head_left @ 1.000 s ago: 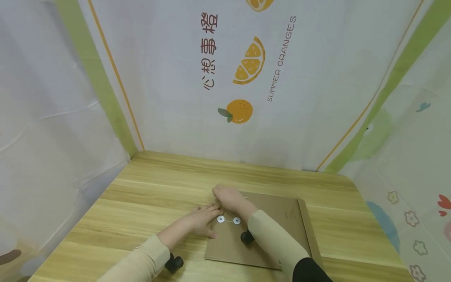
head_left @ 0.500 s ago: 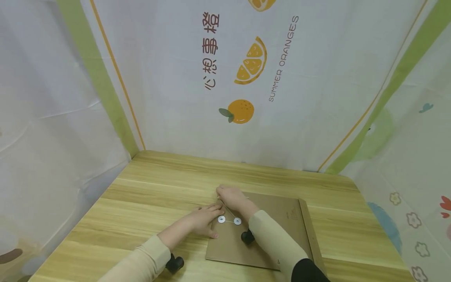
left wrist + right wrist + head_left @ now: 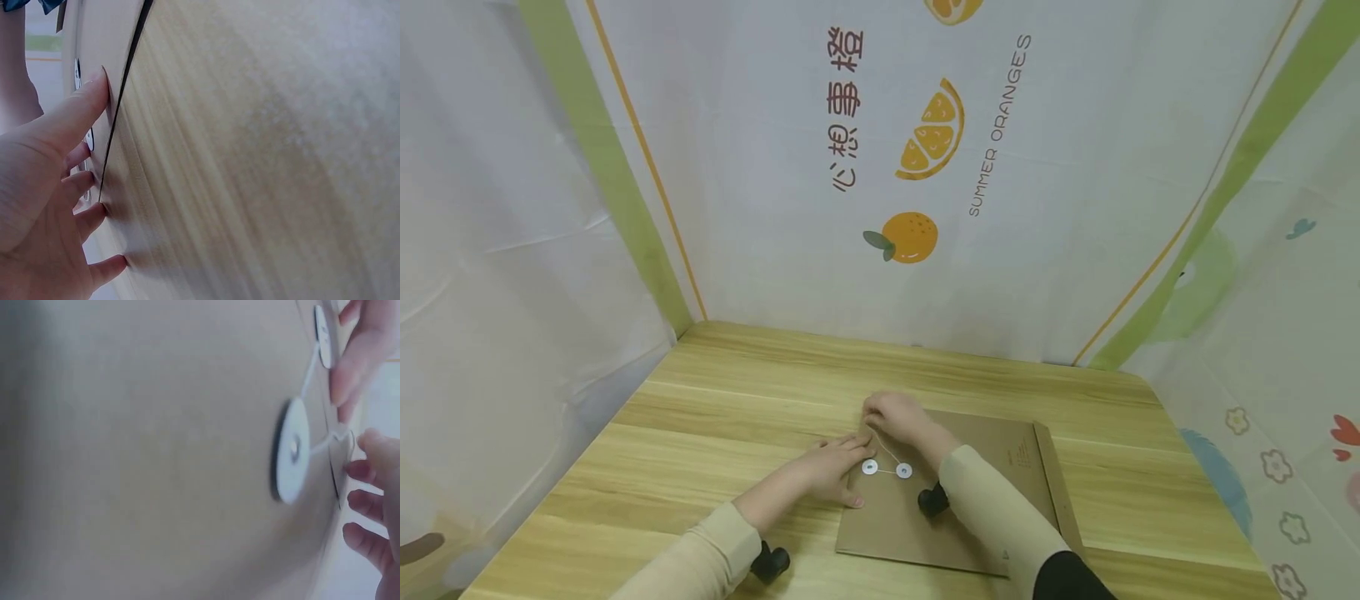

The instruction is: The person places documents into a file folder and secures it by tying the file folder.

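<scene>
A brown kraft string-tie envelope (image 3: pixel 992 437) lies flat on the wooden table. Two white paper buttons sit near its left edge, a left button (image 3: pixel 870 467) and a right button (image 3: pixel 904 471), joined by thin white string. My left hand (image 3: pixel 831 468) rests with spread fingers across that left edge; in the left wrist view its thumb (image 3: pixel 94 94) presses the envelope and the little finger touches the table. Just beyond the buttons, my right hand (image 3: pixel 898 419) pinches the loose string (image 3: pixel 322 445), which runs from the right button to its fingertips.
The wood-grain table (image 3: pixel 760 392) extends to the left, behind and right of the envelope. A white printed curtain (image 3: pixel 775 250) hangs along the back and both sides. Black wrist mounts, one on the left (image 3: pixel 770 562) and one on the right (image 3: pixel 932 502), sit below the wrists.
My right hand has shifted slightly to the right, still with the string. The string looks less straight than before. My left hand and the envelope stay in place.
</scene>
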`<control>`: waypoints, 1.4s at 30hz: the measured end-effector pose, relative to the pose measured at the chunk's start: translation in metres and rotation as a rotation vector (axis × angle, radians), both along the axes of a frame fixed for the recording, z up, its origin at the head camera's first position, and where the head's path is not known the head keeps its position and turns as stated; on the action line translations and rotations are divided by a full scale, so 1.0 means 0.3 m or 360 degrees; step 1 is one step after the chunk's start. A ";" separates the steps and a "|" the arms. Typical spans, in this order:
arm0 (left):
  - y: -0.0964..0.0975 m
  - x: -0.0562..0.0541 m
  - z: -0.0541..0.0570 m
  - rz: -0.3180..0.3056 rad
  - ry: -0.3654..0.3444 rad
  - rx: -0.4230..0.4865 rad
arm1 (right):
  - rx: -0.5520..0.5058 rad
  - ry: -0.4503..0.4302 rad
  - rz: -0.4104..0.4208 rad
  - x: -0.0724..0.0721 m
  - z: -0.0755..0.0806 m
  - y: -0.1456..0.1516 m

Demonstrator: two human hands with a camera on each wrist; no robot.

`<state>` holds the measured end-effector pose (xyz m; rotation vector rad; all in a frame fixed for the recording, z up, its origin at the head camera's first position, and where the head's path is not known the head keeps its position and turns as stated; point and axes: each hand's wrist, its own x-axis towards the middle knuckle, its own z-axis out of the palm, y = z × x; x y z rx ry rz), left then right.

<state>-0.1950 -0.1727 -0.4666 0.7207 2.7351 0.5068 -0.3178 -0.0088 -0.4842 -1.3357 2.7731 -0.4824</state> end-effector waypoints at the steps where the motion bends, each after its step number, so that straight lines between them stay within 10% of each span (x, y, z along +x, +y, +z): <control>1: 0.000 0.001 0.000 -0.0003 0.0005 -0.0001 | -0.0027 0.0003 0.0015 -0.003 0.003 0.007; 16: 0.004 0.009 -0.002 -0.0004 0.0015 0.0025 | 0.0299 -0.0315 0.0018 -0.013 0.084 0.187; 26: -0.002 0.001 0.004 -0.0041 0.0029 0.0056 | 0.0579 -0.0247 -0.0006 -0.007 0.086 0.185; 42: 0.010 -0.164 -0.011 0.0065 0.0261 0.0276 | 0.0597 -0.0299 -0.0055 -0.005 0.097 0.166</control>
